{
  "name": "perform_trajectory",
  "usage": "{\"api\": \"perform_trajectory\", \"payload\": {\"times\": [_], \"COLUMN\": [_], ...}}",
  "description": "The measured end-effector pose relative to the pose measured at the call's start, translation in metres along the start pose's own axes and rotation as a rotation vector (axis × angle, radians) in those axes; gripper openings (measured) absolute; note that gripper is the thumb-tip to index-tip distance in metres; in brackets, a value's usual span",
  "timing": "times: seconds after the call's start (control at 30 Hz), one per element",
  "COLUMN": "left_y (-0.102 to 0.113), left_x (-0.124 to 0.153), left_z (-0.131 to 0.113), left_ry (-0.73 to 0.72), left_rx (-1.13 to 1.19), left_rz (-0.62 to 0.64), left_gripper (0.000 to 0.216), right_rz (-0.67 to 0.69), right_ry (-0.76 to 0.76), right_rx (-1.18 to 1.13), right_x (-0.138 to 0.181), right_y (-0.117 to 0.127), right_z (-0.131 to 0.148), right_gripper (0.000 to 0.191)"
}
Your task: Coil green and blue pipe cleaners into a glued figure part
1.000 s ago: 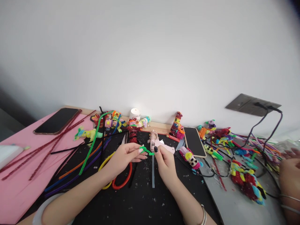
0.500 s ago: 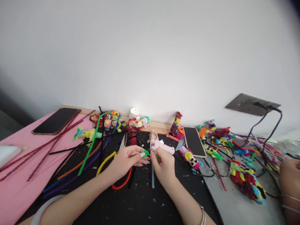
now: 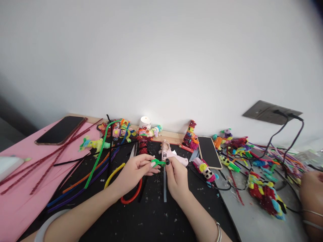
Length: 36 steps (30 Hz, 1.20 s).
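Observation:
A short green pipe cleaner point(image 3: 159, 162), bent or coiled at its left end, spans the gap between my two hands above the black mat. My left hand point(image 3: 141, 166) pinches the left end between thumb and fingers. On its other end, my right hand point(image 3: 176, 173) is closed, thumb on top. Just behind my right hand lies a pale pink glue gun point(image 3: 178, 158), with a clear glue stick point(image 3: 165, 188) below it. Scissors with yellow and red handles point(image 3: 133, 198) lie partly hidden under my left hand. A dark red pipe-cleaner figure point(image 3: 143, 147) stands behind my hands.
Long loose pipe cleaners point(image 3: 97, 164) lie at left, near a dark phone point(image 3: 60, 130) on pink sheet point(image 3: 22, 205). To the right are a white-framed phone point(image 3: 210, 152), several colourful figures point(image 3: 266, 195), black cables point(image 3: 285, 168) and another person's hand point(image 3: 311, 191). A wall stands behind.
My right hand has turned slightly, so its thumb shows on top. More of the green pipe cleaner is visible between my hands. My left hand has barely moved.

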State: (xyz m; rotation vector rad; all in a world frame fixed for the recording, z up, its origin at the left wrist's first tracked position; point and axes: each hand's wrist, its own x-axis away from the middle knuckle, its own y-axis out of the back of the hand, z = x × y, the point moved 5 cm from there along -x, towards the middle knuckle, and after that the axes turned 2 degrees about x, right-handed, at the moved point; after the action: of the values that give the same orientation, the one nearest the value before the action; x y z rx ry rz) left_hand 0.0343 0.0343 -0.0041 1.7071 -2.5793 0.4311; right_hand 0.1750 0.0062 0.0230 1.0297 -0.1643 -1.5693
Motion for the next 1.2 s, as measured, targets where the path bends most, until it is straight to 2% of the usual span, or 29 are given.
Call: {"api": "perform_trajectory", "payload": {"times": [0.13,0.3,0.4,0.57,0.73,0.93,1.1,1.2], "left_y": [0.001,0.0,0.001,0.001,0.002,0.002,0.002,0.004], "left_x": [0.0,0.0,0.0,0.002,0.001,0.001,0.001,0.001], "left_z": [-0.003,0.001,0.003,0.003,0.005,0.003,-0.003,-0.005], "left_ry": [0.007,0.068,0.102,0.1,0.12,0.04,-0.007,-0.036], "left_rx": [0.023,0.06,0.084,0.103,0.069,0.016,-0.013,-0.034], "left_rz": [-0.007,0.009,0.013,0.021,0.024,0.036,0.007,-0.015], "left_gripper": [0.025,0.026,0.025,0.023,0.021,0.016,0.016,0.018], "right_rz": [-0.033,-0.042,-0.062,-0.053,-0.029,0.007,0.018,0.026], "right_ry": [0.022,0.108,0.073,-0.067,-0.009,0.1,0.064,0.055], "right_rx": [-0.045,-0.127,-0.159,-0.275,-0.302,-0.232,-0.225,-0.233], "right_x": [-0.002,-0.007,-0.007,-0.001,-0.004,-0.007,-0.006,-0.006], "right_y": [0.001,0.002,0.004,0.002,0.001,0.002,0.003,0.003], "right_z": [0.001,0.008,0.005,-0.006,0.0,0.01,0.01,0.01], "right_gripper": [0.013,0.016,0.013,0.011,0.012,0.015,0.01,0.013]}}
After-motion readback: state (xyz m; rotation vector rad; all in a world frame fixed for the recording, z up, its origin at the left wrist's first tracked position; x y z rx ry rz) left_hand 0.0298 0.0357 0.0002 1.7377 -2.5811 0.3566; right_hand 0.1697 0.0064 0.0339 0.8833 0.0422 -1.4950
